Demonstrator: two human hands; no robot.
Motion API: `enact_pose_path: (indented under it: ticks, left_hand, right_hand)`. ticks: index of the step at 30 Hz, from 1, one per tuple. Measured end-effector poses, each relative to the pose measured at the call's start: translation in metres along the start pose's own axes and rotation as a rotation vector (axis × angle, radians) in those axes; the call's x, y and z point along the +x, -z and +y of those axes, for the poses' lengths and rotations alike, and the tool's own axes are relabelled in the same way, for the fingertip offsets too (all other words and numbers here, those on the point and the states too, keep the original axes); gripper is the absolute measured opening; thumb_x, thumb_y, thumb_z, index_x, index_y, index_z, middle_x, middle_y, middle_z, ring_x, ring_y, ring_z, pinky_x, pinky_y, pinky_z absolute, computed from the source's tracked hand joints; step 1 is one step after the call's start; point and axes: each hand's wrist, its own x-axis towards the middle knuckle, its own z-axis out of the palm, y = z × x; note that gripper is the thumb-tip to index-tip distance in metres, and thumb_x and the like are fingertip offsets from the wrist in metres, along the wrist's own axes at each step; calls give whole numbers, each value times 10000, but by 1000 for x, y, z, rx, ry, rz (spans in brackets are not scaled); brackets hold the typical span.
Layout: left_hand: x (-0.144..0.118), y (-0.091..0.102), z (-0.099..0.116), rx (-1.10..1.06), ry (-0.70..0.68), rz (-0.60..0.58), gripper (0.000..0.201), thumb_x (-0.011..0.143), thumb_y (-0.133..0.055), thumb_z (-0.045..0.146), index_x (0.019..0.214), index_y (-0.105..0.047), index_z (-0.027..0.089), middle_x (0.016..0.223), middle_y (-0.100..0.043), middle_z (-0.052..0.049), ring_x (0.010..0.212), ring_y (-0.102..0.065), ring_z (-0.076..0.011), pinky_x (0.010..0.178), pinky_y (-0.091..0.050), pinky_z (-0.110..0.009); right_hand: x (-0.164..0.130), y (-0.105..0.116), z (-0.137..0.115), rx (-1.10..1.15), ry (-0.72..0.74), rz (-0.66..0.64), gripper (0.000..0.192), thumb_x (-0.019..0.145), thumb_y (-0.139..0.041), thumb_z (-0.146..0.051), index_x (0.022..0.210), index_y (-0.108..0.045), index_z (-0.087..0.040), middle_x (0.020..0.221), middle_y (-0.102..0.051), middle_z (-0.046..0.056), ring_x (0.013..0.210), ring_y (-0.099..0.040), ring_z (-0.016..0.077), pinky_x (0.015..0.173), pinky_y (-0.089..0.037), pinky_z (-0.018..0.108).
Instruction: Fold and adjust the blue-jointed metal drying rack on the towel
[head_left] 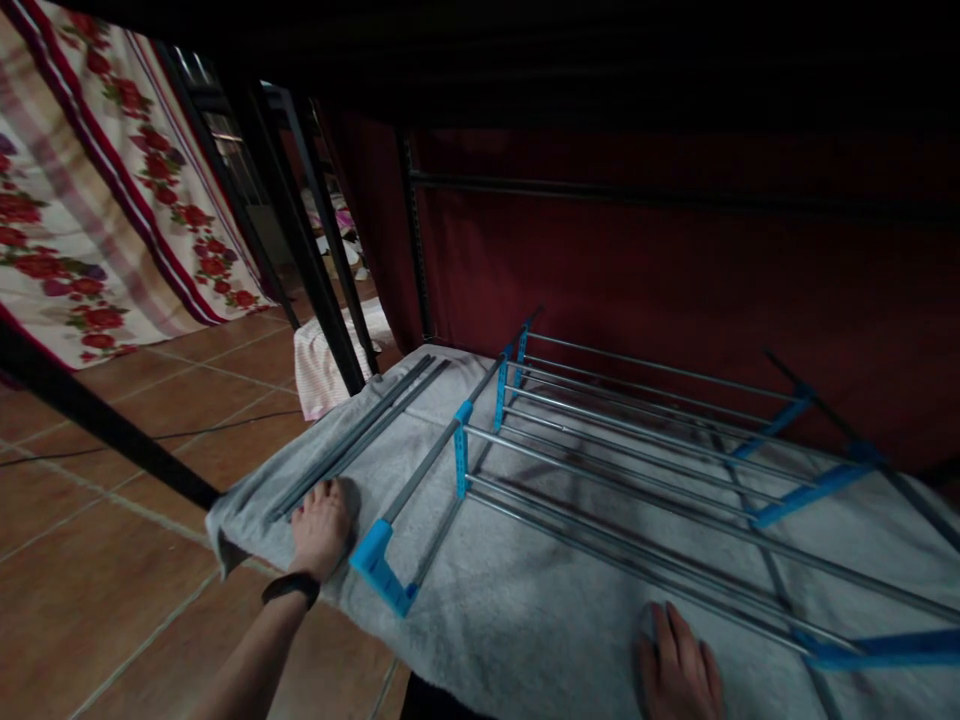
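Note:
A rack point(570, 450) of thin metal tubes with blue plastic joints lies across the grey cloth point(540, 610). A blue corner bracket point(382, 570) forms its near left end. Left of it, several loose grey tubes point(367, 430) lie side by side. My left hand point(322, 525), with a dark band on the wrist, rests palm down by the near ends of these tubes, fingers apart and not wrapped around anything. Just in front of the rack's nearest tubes, my right hand point(679, 665) lies on the cloth with its fingers stretched out; its lower part is cut off by the frame.
Dark metal posts point(296, 220) stand at the left, and a dark structure hangs low overhead. A red panel point(600, 260) closes off the back. Beyond the cloth's left edge are a tiled floor point(150, 520), a floral curtain point(112, 180) and a cable point(195, 432).

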Motion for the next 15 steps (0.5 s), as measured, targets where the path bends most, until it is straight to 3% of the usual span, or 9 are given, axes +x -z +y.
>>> enact_pose_path:
  ticks: [6, 15]
  left_hand:
    - [9, -6, -6, 135, -11, 79, 447, 948, -244, 188, 1240, -566, 84, 1180, -554, -208, 1101, -511, -338, 881, -383, -431]
    - [31, 6, -1, 28, 67, 16, 400, 908, -286, 160, 1090, -620, 37, 1092, -587, -247, 1084, -541, -372, 831, -408, -432]
  right_hand:
    - [-1, -7, 6, -66, 25, 27, 564, 933, -300, -468, 1322, -586, -176, 1404, -557, 165, 1299, -528, 339, 1146, -293, 579]
    - [1, 4, -7, -85, 22, -30, 513, 950, -318, -399, 1360, -539, -184, 1441, -525, 141, 1345, -477, 292, 1164, -276, 546]
